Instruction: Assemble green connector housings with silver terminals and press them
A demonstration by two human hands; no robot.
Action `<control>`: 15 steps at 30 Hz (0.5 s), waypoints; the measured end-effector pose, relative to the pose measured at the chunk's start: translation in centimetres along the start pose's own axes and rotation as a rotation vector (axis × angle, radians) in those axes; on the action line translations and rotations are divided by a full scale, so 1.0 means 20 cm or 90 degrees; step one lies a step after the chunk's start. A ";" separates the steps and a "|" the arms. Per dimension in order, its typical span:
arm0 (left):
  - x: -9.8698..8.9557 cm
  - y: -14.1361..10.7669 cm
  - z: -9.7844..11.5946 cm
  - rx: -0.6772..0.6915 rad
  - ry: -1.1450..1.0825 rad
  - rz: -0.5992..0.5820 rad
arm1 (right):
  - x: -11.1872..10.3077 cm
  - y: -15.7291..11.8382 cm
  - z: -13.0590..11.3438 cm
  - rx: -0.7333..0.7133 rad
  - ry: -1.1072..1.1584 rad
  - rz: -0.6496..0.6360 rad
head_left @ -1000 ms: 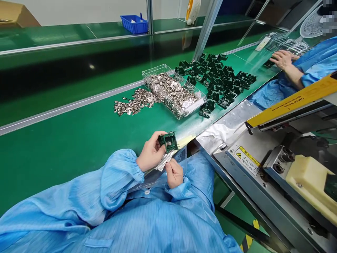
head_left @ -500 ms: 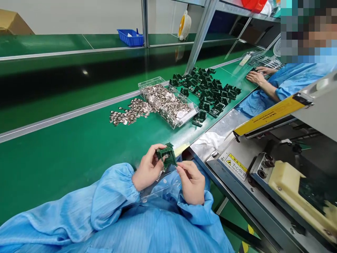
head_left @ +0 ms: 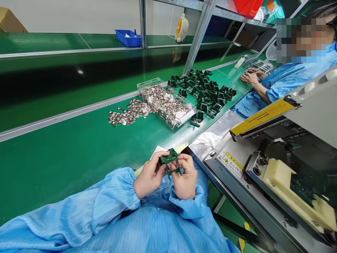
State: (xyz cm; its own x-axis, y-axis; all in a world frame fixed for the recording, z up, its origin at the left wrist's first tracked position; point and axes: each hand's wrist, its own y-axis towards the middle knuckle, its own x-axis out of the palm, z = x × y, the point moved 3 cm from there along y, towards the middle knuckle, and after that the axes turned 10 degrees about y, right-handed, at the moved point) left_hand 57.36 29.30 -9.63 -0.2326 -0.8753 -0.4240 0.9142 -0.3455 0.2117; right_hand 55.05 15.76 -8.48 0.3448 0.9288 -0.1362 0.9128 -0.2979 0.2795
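Together, the left hand (head_left: 150, 179) and right hand (head_left: 185, 181) clamped a dark green frame-shaped part (head_left: 171, 161) between them, over a clear plastic bag (head_left: 155, 192) on the lap of a blue smock (head_left: 147, 228). Farther out on the green workbench (head_left: 65, 175), a clear tray (head_left: 193, 113) of silver metal clips (head_left: 164, 103) sat beside a scattered heap of similar green parts (head_left: 202, 93).

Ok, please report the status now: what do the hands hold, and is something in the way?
Left hand and right hand both on one dark green frame-shaped part. Clear plastic bag below the hands, not blocking.
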 end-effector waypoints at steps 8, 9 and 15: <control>0.00 0.01 0.02 -0.056 -0.081 -0.084 | -0.04 0.00 0.07 0.159 0.294 -0.064; -0.01 0.01 0.04 -0.078 -0.100 -0.108 | -0.07 0.00 0.06 0.146 0.291 -0.104; -0.07 0.13 0.26 -0.036 -0.028 -0.438 | -0.32 -0.08 -0.09 0.022 0.194 -0.219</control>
State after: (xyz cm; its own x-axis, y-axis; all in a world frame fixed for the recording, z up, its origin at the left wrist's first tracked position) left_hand 58.38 27.91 -3.88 -0.7775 -0.4771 -0.4097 0.5700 -0.8098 -0.1387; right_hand 51.05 10.57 -6.41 -0.0543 0.9960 0.0715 0.9714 0.0362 0.2347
